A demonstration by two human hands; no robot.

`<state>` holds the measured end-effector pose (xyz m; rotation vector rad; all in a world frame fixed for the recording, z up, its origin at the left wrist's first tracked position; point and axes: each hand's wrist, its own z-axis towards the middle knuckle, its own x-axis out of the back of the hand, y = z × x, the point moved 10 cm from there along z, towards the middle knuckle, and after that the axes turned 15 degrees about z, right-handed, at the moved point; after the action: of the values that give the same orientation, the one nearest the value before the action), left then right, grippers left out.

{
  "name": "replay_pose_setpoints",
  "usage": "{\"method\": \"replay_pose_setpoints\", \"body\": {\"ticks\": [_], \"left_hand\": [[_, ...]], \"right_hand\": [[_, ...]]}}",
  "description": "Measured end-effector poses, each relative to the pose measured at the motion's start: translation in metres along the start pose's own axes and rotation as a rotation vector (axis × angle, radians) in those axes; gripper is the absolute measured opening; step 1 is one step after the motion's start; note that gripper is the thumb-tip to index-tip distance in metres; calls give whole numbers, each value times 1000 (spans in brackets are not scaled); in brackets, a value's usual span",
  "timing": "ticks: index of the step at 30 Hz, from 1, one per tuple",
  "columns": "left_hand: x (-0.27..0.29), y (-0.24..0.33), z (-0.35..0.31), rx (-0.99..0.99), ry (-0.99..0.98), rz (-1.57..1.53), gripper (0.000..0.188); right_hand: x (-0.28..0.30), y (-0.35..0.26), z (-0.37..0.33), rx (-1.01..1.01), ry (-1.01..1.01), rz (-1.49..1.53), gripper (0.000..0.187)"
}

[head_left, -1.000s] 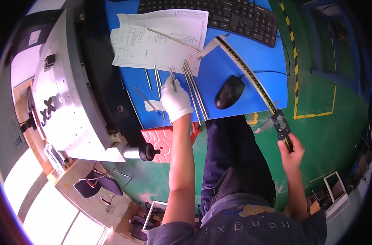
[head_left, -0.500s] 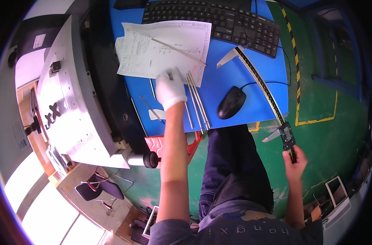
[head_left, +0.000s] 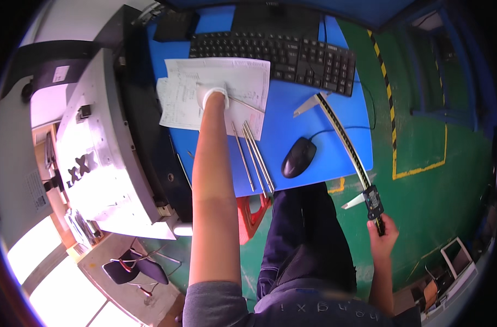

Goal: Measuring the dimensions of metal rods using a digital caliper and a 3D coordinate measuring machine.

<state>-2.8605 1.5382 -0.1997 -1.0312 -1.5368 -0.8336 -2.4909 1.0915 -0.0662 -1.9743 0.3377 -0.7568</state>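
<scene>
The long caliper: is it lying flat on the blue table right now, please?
No, the right hand grips the long caliper by its lower end beyond the blue table.

Gloved left hand point(head_left: 211, 94) on paper sheets point(head_left: 216, 98) (right hand point(head_left: 383, 240) grips long caliper point(head_left: 349, 152)).

The blue worktop point(head_left: 292, 122) carries one black keyboard point(head_left: 292, 52), one black mouse point(head_left: 298, 157) and two overlapping paper sheets point(head_left: 248, 87). About four thin metal rods point(head_left: 254, 158) lie near its front edge, and one long digital caliper point(head_left: 349, 147) crosses its right corner.
</scene>
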Motion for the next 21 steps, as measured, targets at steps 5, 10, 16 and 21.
{"method": "replay_pose_setpoints", "body": {"ticks": [5, 10, 16, 21], "left_hand": [[-3, -33, -27, 239, -291, -691, 31], [150, -17, -144, -36, -242, -1496, 22], [300, -39, -269, -464, -321, -1974, 9], [344, -65, -335, -491, -277, -2025, 13]], "right_hand": [[10, -14, -6, 16, 15, 72, 28], [28, -56, -8, 222, -14, 144, 27], [56, -162, -35, 528, -88, 198, 24], [70, -229, -71, 708, -134, 213, 25]]}}
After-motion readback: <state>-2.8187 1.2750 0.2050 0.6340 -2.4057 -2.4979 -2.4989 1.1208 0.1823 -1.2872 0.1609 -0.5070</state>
